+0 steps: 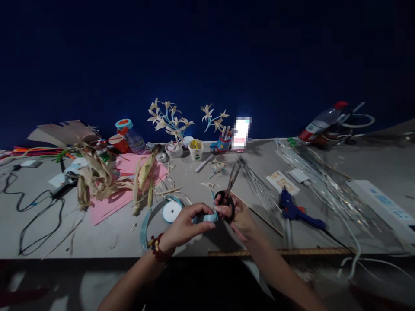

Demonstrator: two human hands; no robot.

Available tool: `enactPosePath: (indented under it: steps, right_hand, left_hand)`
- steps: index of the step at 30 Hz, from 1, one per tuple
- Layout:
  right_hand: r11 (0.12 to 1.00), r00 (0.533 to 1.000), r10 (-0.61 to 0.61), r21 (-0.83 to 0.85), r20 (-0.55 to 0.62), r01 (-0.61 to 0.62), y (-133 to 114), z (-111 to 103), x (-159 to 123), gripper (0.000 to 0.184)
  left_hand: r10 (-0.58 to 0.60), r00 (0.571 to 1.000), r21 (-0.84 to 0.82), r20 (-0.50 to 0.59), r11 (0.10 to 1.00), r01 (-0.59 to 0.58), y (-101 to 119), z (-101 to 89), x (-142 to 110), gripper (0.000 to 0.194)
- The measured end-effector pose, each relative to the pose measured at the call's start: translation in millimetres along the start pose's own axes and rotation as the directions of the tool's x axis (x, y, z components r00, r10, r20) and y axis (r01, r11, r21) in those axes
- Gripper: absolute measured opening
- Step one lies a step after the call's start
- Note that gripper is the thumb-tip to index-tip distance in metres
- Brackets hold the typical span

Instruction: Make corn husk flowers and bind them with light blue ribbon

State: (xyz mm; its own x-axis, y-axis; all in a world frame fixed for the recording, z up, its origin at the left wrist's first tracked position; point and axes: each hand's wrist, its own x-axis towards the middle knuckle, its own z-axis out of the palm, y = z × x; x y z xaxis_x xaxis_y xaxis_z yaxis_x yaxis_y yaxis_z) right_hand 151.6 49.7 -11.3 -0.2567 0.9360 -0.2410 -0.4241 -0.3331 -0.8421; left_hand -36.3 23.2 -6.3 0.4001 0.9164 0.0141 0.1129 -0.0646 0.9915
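I have my left hand [188, 221] pinching blue ribbon [210, 217] at the foot of a pale flower [210, 185], right of the white spool [167, 212]. Farther right of that spool, my right hand [239, 217] grips black scissors [229, 188].

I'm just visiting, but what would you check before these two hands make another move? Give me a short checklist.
1. Blue ribbon under control: ok, the left hand grips it.
2. Scissors secured: ok, the right hand holds them.
3. Scissor blades clear of fingers: ok, they point up and away from both hands.
4. Small pale flower upright: ok, its wrapped stem rises between the hands.
5. White roll close by: ok, it lies beside the left hand.
6. Blue glue gun cool: cannot tell.
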Motion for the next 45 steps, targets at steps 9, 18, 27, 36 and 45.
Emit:
enactPosePath:
  steps: [9,18,27,36,45]
  right_hand:
    - [0.995,0.995,0.097,-0.011,-0.021,-0.097,7.0,0.1,-0.4,0.032]
    - [0.995,0.995,0.097,-0.022,-0.002,-0.097,5.9,4.4,-2.2,0.032]
    - [0.992,1.000,0.017,-0.126,-0.025,-0.020,5.7,4.5,-3.9,0.037]
    - [0.990,0.999,0.034,-0.140,0.015,-0.031,6.0,3.7,-3.1,0.039]
    - [0.979,1.000,0.007,-0.204,0.024,-0.002,-3.1,2.6,-6.4,0.038]
  left_hand:
    - [-0.139,0.988,-0.371,-0.063,0.923,0.106,-11.5,13.9,-6.7,0.021]
    - [-0.212,0.976,-0.510,-0.039,0.845,0.163,-14.3,16.1,-9.5,0.022]
    - [-0.265,0.964,-0.508,0.026,0.827,0.241,-10.3,14.7,-7.2,0.029]
    - [-0.246,0.968,-0.490,0.042,0.839,0.235,-6.8,11.9,-11.1,0.028]
    - [-0.200,0.978,-0.337,-0.065,0.926,0.167,-8.6,12.9,-12.2,0.024]
